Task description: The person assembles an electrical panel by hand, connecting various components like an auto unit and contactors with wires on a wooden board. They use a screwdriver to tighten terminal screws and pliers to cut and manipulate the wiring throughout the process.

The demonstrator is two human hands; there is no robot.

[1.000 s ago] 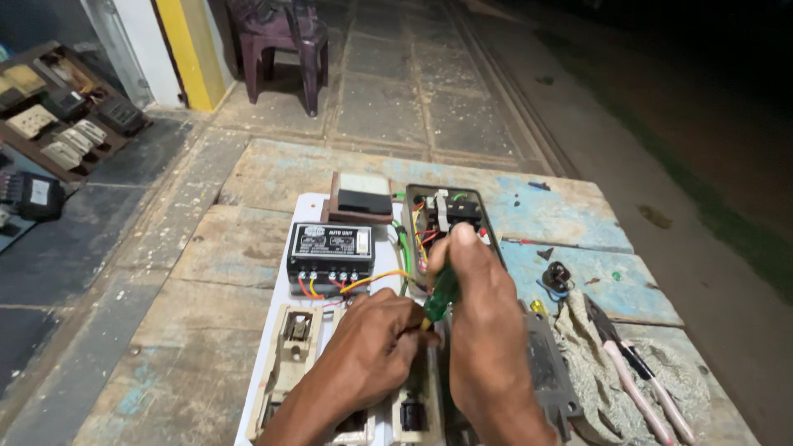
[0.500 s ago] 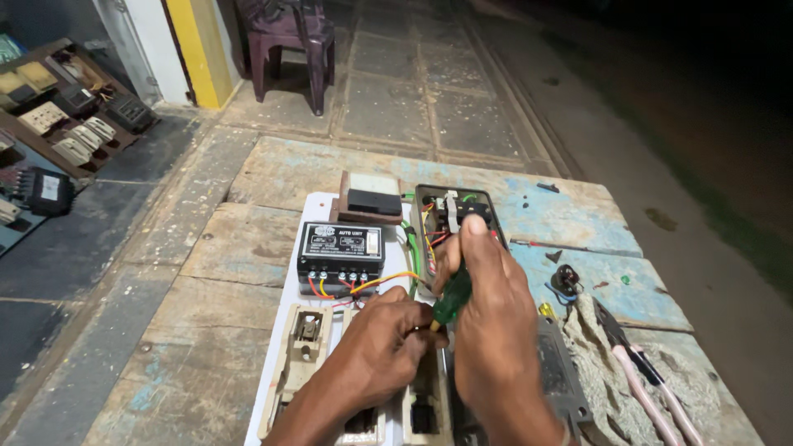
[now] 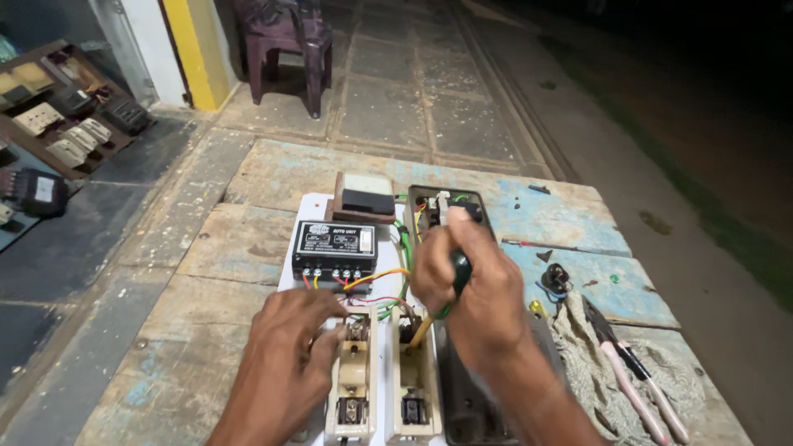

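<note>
My right hand (image 3: 467, 281) grips a green-handled screwdriver (image 3: 456, 279), its shaft angled down to the top of a cream switch unit (image 3: 412, 388). My left hand (image 3: 291, 339) rests on the white board (image 3: 307, 205), fingertips touching the top of a second cream switch unit (image 3: 353, 386) beside the first. Just beyond sits a black control box (image 3: 334, 246) with red, yellow and green wires (image 3: 382, 285) running from its terminals. Behind are a small brown and grey box (image 3: 365, 196) and an open black case (image 3: 436, 211).
A worn wooden table (image 3: 239, 239) holds everything. Pink-handled pliers (image 3: 636, 376) lie on a rag (image 3: 591, 355) at right, near a small black part (image 3: 555, 277). A plastic chair (image 3: 281, 41) stands on the paving beyond; a shelf of electrical parts (image 3: 66, 124) is at left.
My left hand has slid left and down from under my right hand onto the left switch unit. My right hand with the screwdriver has dropped slightly toward the right switch unit.
</note>
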